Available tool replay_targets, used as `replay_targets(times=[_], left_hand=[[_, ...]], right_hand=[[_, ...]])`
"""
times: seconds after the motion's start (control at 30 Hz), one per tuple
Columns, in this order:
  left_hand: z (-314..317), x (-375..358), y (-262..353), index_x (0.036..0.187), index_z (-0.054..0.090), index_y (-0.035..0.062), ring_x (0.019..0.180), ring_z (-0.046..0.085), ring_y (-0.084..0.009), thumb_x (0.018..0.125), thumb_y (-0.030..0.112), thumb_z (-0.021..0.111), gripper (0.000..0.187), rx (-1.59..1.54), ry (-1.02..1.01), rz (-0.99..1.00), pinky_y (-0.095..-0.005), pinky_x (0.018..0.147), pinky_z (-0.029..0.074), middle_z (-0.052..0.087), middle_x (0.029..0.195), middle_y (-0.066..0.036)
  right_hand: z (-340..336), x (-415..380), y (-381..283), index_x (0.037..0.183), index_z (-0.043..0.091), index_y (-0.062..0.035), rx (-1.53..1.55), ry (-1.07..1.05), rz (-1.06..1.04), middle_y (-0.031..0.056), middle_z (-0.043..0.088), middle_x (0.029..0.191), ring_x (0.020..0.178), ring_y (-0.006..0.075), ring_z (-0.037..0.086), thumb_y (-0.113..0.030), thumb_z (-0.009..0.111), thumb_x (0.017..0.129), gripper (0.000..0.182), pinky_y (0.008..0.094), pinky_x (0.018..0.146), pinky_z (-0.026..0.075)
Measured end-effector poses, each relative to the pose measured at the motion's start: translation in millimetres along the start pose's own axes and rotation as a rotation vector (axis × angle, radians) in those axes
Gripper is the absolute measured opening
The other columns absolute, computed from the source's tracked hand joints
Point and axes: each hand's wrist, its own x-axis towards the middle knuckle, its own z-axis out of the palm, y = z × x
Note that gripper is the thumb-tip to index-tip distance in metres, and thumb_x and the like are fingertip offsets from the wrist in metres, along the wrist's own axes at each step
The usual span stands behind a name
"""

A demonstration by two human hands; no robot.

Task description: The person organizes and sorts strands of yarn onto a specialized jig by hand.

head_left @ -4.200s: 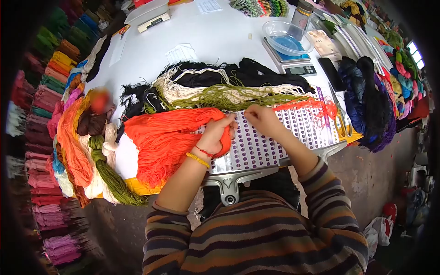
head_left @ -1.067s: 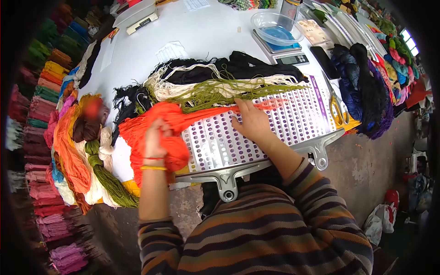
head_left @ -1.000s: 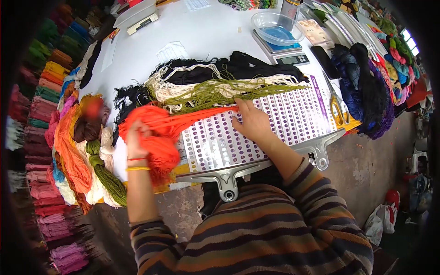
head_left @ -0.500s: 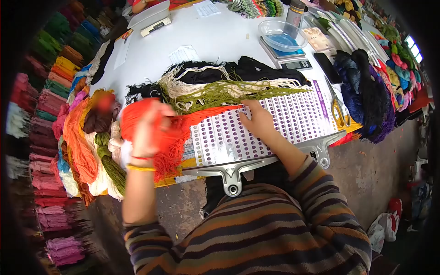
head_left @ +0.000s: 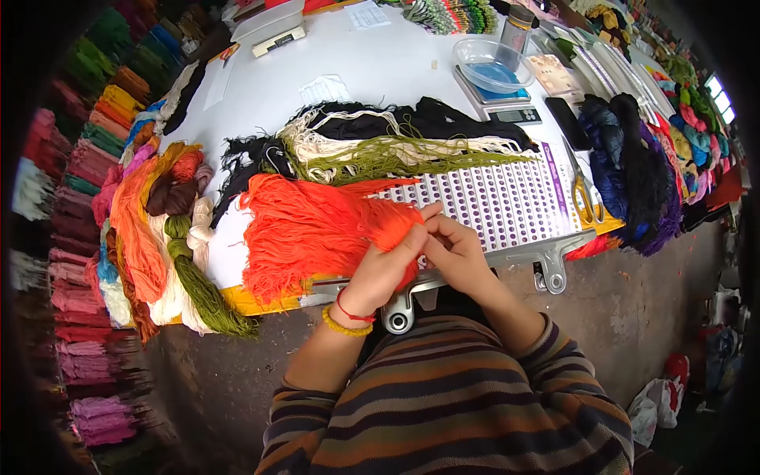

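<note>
A thick bundle of orange-red thread lies fanned out to the left, its loose cut ends spread over the table edge. My left hand is closed around the narrow gathered end of this bundle. Close against it, my right hand has its fingers bent and pinched at the bundle's tip; what exactly sits between them is hidden. Under the bundle is a white board with rows of purple-ringed holes, held by a metal clip along its near edge. Some orange-red strands rest on the board's upper left.
Black, cream and olive thread lies across the board's far side. Gold-handled scissors, a black phone and a digital scale with a clear bowl are on the right. Coloured skeins hang over the left edge.
My left hand has swung right and toward my body with the orange-red bundle. My right hand has come down off the board, and both hands now meet at the bundle's end.
</note>
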Motion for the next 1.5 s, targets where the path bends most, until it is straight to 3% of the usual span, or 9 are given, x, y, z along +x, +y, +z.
replay_targets(times=[0.03, 0.1, 0.17, 0.47, 0.53, 0.73, 1.07, 1.23, 1.5], left_hand=[[-3.3, -2.1, -4.6, 0.123, 0.040, -0.0047, 0.106, 0.048, -0.0183, 0.093, 0.027, 0.038, 0.043, -0.294, 0.047, -0.086, -0.0300, 0.091, 0.036, 0.048, 0.120, -0.012], [-10.2, -8.6, 0.7, 0.120, 0.042, -0.0042, 0.101, 0.050, -0.0183, 0.094, 0.030, 0.035, 0.044, -0.550, 0.035, -0.164, -0.0310, 0.089, 0.038, 0.051, 0.115, -0.011], [-14.4, -13.3, -2.2, 0.119, 0.043, -0.0033, 0.099, 0.052, -0.0191, 0.094, 0.030, 0.033, 0.043, -0.530, 0.097, -0.165, -0.0330, 0.088, 0.039, 0.053, 0.111, -0.011], [-21.7, -17.7, -1.0, 0.117, 0.045, -0.0031, 0.099, 0.052, -0.0194, 0.091, 0.025, 0.041, 0.038, -0.507, 0.206, -0.136, -0.0338, 0.086, 0.042, 0.054, 0.109, -0.011], [-23.6, -18.3, -1.5, 0.119, 0.044, -0.0018, 0.093, 0.053, -0.0171, 0.088, 0.016, 0.050, 0.036, -0.439, 0.263, -0.081, -0.0311, 0.081, 0.044, 0.056, 0.103, -0.010], [-24.5, -20.5, -8.6, 0.122, 0.041, -0.0010, 0.085, 0.054, -0.0113, 0.080, -0.002, 0.055, 0.044, -0.190, 0.316, -0.035, -0.0257, 0.077, 0.044, 0.057, 0.093, -0.005], [-23.4, -19.8, -6.6, 0.124, 0.038, 0.0007, 0.079, 0.056, -0.0151, 0.082, -0.001, 0.052, 0.044, -0.208, 0.365, -0.034, -0.0272, 0.074, 0.045, 0.057, 0.087, -0.006], [-19.4, -20.1, -5.9, 0.121, 0.042, -0.0017, 0.079, 0.054, -0.0109, 0.080, -0.002, 0.056, 0.042, -0.203, 0.373, -0.020, -0.0247, 0.075, 0.044, 0.057, 0.086, -0.004], [-20.1, -21.1, -10.1, 0.116, 0.045, -0.0018, 0.079, 0.053, -0.0099, 0.079, -0.002, 0.058, 0.039, -0.163, 0.403, 0.000, -0.0244, 0.074, 0.044, 0.056, 0.086, -0.002]], right_hand=[[2.8, 0.7, -1.0, 0.091, 0.054, -0.0007, 0.002, -0.005, 0.000, -0.0017, 0.055, 0.079, 0.055, -0.0002, 0.042, -0.005, 0.049, 0.084, 0.010, 0.0152, 0.049, 0.035], [8.0, 1.9, -2.6, 0.090, 0.054, -0.0002, 0.196, 0.066, 0.038, 0.0008, 0.056, 0.092, 0.054, 0.0010, 0.043, -0.003, 0.047, 0.084, 0.010, 0.0147, 0.049, 0.036], [8.5, 2.4, -4.4, 0.090, 0.054, 0.0003, 0.208, 0.032, 0.089, 0.0022, 0.053, 0.103, 0.053, 0.0018, 0.043, -0.002, 0.046, 0.083, 0.011, 0.0145, 0.048, 0.038], [11.3, -2.2, 5.8, 0.089, 0.054, -0.0017, 0.164, -0.031, 0.208, 0.0004, 0.056, 0.072, 0.052, 0.0026, 0.044, -0.007, 0.052, 0.084, 0.008, 0.0151, 0.048, 0.036], [11.7, -3.9, 4.8, 0.089, 0.055, -0.0005, 0.141, -0.043, 0.219, 0.0003, 0.056, 0.073, 0.057, 0.0024, 0.047, -0.009, 0.053, 0.083, 0.011, 0.0162, 0.050, 0.039], [12.6, -4.3, 8.0, 0.090, 0.053, -0.0021, 0.069, -0.071, 0.239, -0.0016, 0.056, 0.073, 0.055, 0.0021, 0.046, -0.009, 0.052, 0.084, 0.009, 0.0158, 0.050, 0.039], [14.0, -6.1, 18.0, 0.087, 0.052, -0.0015, 0.126, 0.026, 0.141, -0.0023, 0.052, 0.070, 0.055, 0.0018, 0.046, -0.006, 0.050, 0.084, 0.006, 0.0160, 0.050, 0.037], [15.5, -6.7, 22.4, 0.083, 0.052, -0.0012, 0.060, 0.016, 0.119, -0.0054, 0.047, 0.060, 0.050, -0.0013, 0.039, -0.005, 0.052, 0.082, 0.004, 0.0163, 0.043, 0.029], [13.3, -5.9, 28.7, 0.084, 0.053, -0.0018, 0.001, -0.031, 0.163, -0.0038, 0.051, 0.065, 0.054, 0.0000, 0.044, -0.008, 0.053, 0.083, 0.006, 0.0152, 0.048, 0.036]])
